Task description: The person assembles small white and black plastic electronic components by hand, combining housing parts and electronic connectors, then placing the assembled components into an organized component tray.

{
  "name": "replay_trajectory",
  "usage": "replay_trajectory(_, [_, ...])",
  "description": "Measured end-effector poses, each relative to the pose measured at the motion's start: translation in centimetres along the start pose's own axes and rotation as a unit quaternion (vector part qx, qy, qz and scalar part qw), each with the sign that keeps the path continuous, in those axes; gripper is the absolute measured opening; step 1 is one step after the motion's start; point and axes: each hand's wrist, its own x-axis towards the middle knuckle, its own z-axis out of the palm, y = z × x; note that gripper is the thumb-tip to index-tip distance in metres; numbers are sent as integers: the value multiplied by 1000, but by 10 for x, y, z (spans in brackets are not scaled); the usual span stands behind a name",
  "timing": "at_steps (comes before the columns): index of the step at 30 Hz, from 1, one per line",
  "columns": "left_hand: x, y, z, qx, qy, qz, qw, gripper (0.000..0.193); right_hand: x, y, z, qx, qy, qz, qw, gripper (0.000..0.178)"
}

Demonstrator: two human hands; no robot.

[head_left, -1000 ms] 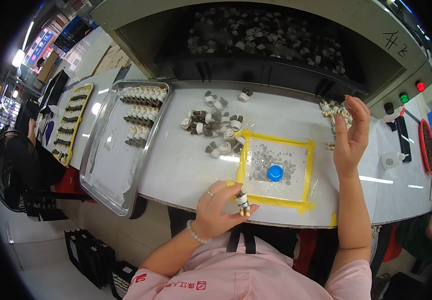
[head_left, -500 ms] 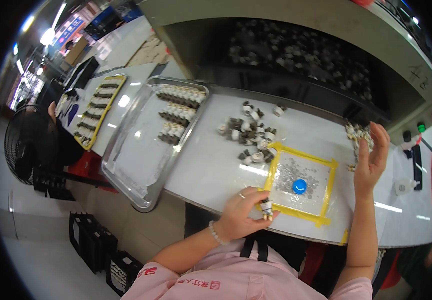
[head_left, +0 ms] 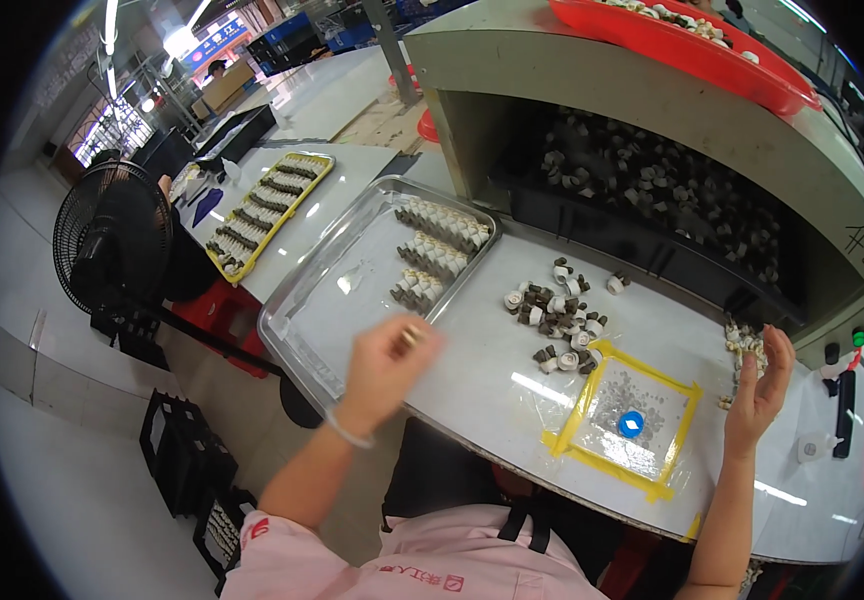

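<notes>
My left hand [head_left: 377, 375], smeared by motion, is over the near right side of the metal tray [head_left: 274, 318]. Its fingers are closed on a small white-and-dark part [head_left: 409, 340], of which only a brownish end shows. Rows of similar parts [head_left: 430, 252] stand at the tray's far right. On the right of the table, my right hand [head_left: 760, 390] is raised with its fingers apart, holding nothing I can see. It is beside a small heap of whitish pieces [head_left: 742, 343]. Loose white-and-dark parts [head_left: 558, 315] lie in a pile between my hands.
Yellow tape [head_left: 607, 482] frames a patch holding a blue cap [head_left: 631, 424] and grey specks. Behind is a hooded recess with a black bin [head_left: 592, 228] full of parts. A yellow-rimmed tray [head_left: 304, 208] and a black fan [head_left: 112, 240] are at left; a squeeze bottle [head_left: 812, 447] is right.
My left hand has moved left and away from me, from the taped patch to the metal tray, carrying the small part. My right hand stays near the whitish heap. The view has shifted.
</notes>
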Motion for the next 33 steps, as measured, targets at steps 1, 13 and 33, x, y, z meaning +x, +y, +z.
replay_trajectory(1, [18,-4,-18,32,29,-7,999,17,0,-1,1,4,1,-1,1000,32])
replay_trajectory(13, [120,-45,-71,302,-94,-211,925,54,3,3,0,-1,2,27,1000,32])
replay_trajectory(33, [63,10,-28,309,-47,-3,950,37,4,0,0,-10,2,30,999,36])
